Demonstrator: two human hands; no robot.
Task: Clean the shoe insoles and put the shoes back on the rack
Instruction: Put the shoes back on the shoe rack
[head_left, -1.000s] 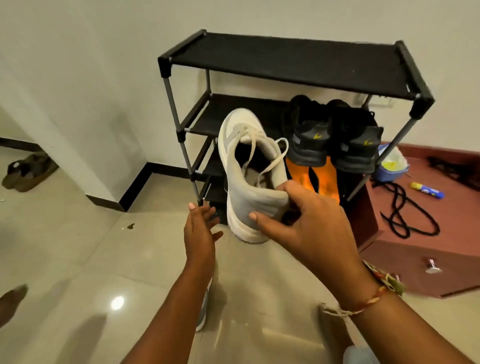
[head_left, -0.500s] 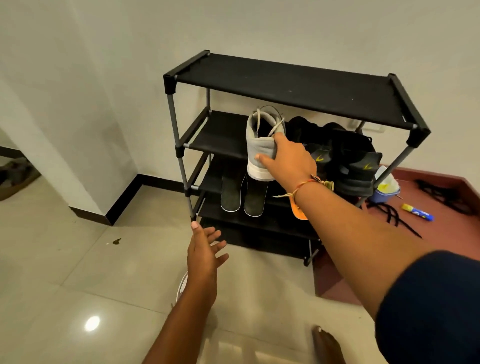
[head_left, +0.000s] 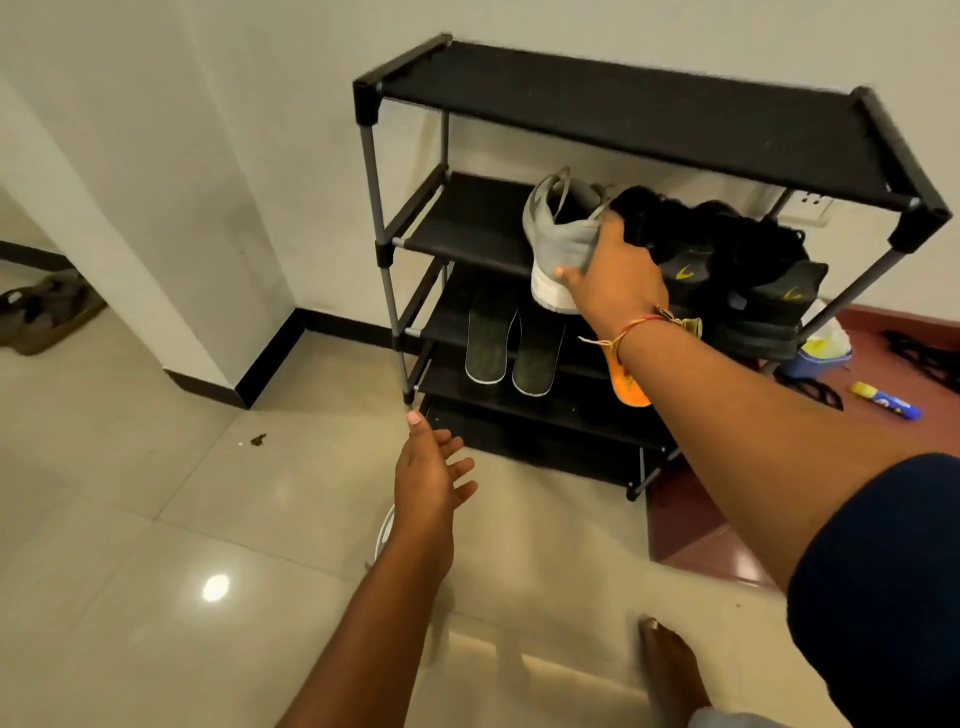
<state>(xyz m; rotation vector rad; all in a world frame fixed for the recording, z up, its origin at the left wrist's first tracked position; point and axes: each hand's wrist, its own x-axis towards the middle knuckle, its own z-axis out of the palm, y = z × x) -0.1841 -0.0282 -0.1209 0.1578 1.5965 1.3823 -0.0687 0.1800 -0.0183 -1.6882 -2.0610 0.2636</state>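
Your right hand (head_left: 613, 275) is clamped on the heel of the grey fabric sneaker with the white sole (head_left: 558, 244), thumb against the sole's edge. The sneaker points toe-inward on the second shelf of the black tube-and-fabric shoe rack (head_left: 649, 109), near the middle of that shelf, with its heel overhanging the front edge. Just beside it, a pair of black sneakers with yellow logos (head_left: 727, 265) fills the shelf's right end. On the shelf below, two dark insoles with pale rims (head_left: 488, 343) hang over the front edge, and an orange insole (head_left: 626, 382) shows under your wrist. Your left hand (head_left: 428, 480) hovers low near the rack's front left corner, fingers loosely spread, holding nothing.
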